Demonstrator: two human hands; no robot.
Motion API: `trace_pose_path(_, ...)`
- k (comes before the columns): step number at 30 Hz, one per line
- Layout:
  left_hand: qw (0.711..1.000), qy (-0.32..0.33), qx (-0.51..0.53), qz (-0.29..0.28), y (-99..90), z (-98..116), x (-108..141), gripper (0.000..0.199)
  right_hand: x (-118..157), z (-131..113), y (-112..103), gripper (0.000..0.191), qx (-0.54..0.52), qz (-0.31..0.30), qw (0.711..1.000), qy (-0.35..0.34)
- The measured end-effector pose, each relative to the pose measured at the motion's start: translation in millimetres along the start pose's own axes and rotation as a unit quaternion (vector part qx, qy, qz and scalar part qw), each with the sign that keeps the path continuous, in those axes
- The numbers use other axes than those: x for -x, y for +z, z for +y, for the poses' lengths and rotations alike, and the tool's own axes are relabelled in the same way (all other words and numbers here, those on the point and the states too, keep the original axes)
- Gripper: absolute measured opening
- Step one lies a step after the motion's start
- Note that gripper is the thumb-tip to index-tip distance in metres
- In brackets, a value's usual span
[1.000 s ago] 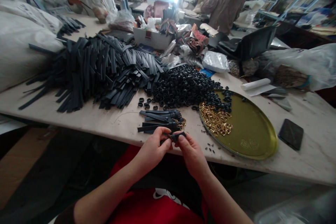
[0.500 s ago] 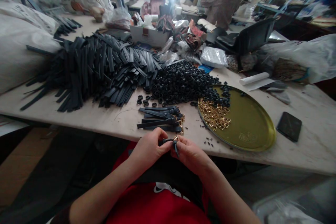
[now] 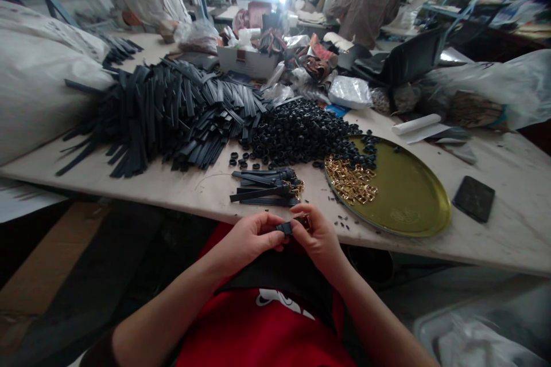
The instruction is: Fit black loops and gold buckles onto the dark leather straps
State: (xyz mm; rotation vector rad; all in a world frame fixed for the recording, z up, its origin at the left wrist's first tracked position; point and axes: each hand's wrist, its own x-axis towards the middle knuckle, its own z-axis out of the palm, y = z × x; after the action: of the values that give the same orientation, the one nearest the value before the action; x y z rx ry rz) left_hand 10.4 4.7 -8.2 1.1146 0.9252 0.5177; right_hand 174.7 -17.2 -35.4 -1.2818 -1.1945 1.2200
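Note:
Between my two hands, just off the table's front edge, is a short black strap [image 3: 284, 229] with a gold buckle [image 3: 305, 221] at its right end. My left hand [image 3: 253, 236] pinches the strap between thumb and fingers. My right hand [image 3: 315, 236] grips the buckle end, its fingers covering part of it. Beyond my hands lies a small stack of black straps [image 3: 262, 186] with gold buckles at their right ends. A heap of black loops [image 3: 301, 132] rises behind that stack. Gold buckles [image 3: 350, 180] lie on the left side of a round gold tray [image 3: 413, 200].
A large pile of loose black straps [image 3: 172, 109] covers the table's left, beside a white sack [image 3: 38, 80]. A phone [image 3: 474, 199] lies right of the tray. A box [image 3: 245, 62] and plastic bags [image 3: 350, 92] stand behind. Two people are across the table.
The strap has turned from bent with its end hanging down to lying level between my hands. My right fingers have closed over the buckle end. The camera view has shifted slightly.

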Motion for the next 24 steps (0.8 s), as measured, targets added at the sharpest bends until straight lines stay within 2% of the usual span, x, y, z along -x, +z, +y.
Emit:
trace_pose_path(3,1.000,-0.015,0.001,-0.023,-1.4,-1,2,0.028,0,1,-10,0.007,0.074,-0.065,0.995,0.014)
trace_pose_path(6,0.999,-0.027,0.000,-0.041,-1.9,-1,3,0.027,-1,1,-15,0.006,0.096,-0.096,0.990,0.026)
trace_pose_path(8,0.999,-0.032,-0.005,-0.034,-1.9,-2,1,0.028,-2,0,-16,0.005,0.116,-0.104,0.988,0.002)
trace_pose_path(12,0.997,-0.059,-0.036,-0.017,-2.9,-3,-3,0.032,-2,-4,-18,0.006,0.176,-0.131,0.972,-0.088)
trace_pose_path(16,0.991,-0.081,-0.098,-0.032,-3.9,1,-5,0.034,-2,-8,-21,0.008,0.199,-0.175,0.959,-0.105)
trace_pose_path(19,0.988,-0.068,-0.135,-0.036,-3.7,5,-6,0.032,-4,-4,-21,0.003,0.161,-0.181,0.969,-0.038)
trace_pose_path(21,0.984,-0.058,-0.166,-0.033,-3.5,6,-7,0.030,-6,1,-19,0.006,0.098,-0.187,0.975,0.063)
trace_pose_path(24,0.974,-0.046,-0.221,-0.026,-4.2,6,-7,0.029,-8,7,-15,0.013,0.014,-0.214,0.958,0.190)
